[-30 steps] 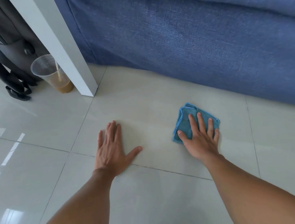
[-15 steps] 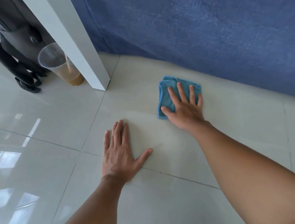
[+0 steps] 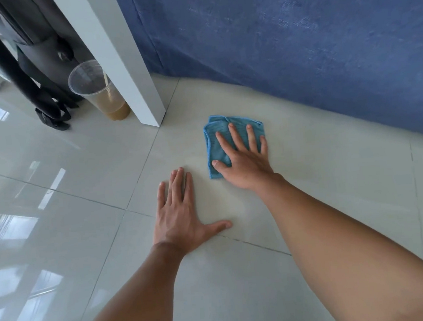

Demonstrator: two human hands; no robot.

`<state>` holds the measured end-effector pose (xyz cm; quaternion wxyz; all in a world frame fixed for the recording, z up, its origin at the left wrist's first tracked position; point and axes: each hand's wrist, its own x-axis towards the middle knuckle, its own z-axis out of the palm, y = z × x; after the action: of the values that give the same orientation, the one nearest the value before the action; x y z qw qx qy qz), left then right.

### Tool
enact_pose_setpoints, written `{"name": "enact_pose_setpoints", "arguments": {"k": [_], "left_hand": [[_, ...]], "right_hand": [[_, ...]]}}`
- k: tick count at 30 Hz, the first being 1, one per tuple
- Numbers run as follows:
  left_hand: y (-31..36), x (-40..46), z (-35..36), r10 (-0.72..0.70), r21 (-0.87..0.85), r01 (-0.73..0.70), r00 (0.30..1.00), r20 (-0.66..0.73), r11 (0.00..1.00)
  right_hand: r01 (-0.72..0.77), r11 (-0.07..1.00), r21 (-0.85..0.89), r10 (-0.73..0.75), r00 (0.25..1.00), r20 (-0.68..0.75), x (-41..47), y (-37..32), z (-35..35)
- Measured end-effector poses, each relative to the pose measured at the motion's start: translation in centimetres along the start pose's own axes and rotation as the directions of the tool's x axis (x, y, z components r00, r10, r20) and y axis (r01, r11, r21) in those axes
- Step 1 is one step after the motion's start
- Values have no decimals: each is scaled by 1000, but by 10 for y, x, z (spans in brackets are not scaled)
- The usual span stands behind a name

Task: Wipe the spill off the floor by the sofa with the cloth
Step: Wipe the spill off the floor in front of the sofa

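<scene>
Fingers [image 3: 234,138] of right hand [image 3: 243,163] spread flat, pressing blue cloth [image 3: 216,144] on floor [image 3: 333,176] near sofa [image 3: 297,39]; left hand [image 3: 179,218] flat, empty. Faint wet film approx. beside cloth; wiping seems unfinished.

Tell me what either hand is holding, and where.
Nothing is gripped. The right hand presses flat on the folded blue microfibre cloth; the left hand rests on bare tile.

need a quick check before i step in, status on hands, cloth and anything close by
Right hand flat on blue cloth, pressing it to floor. Left hand open, braced on tile. White table leg and drink cup close beyond cloth.
</scene>
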<state>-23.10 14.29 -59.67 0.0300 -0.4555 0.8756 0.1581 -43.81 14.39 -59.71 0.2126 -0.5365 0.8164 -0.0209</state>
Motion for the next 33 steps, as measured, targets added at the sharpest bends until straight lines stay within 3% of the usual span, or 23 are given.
{"name": "enact_pose_setpoints", "arguments": {"k": [10, 19, 27, 33], "left_hand": [[-3, -6, -6, 71, -17, -70, 994, 79, 997], [23, -7, -6, 113, -16, -112, 982, 153, 994], [21, -6, 1, 115, 4, -116, 987, 109, 993], [21, -6, 7, 116, 21, -117, 992, 48, 993]], "right_hand": [[-50, 998, 25, 49, 997, 66, -63, 15, 7], [-180, 981, 76, 182, 983, -9, -115, 44, 16], [-357, 930, 86, 358, 934, -8, -134, 87, 14], [-429, 895, 120, 429, 903, 27, -112, 82, 10]]}}
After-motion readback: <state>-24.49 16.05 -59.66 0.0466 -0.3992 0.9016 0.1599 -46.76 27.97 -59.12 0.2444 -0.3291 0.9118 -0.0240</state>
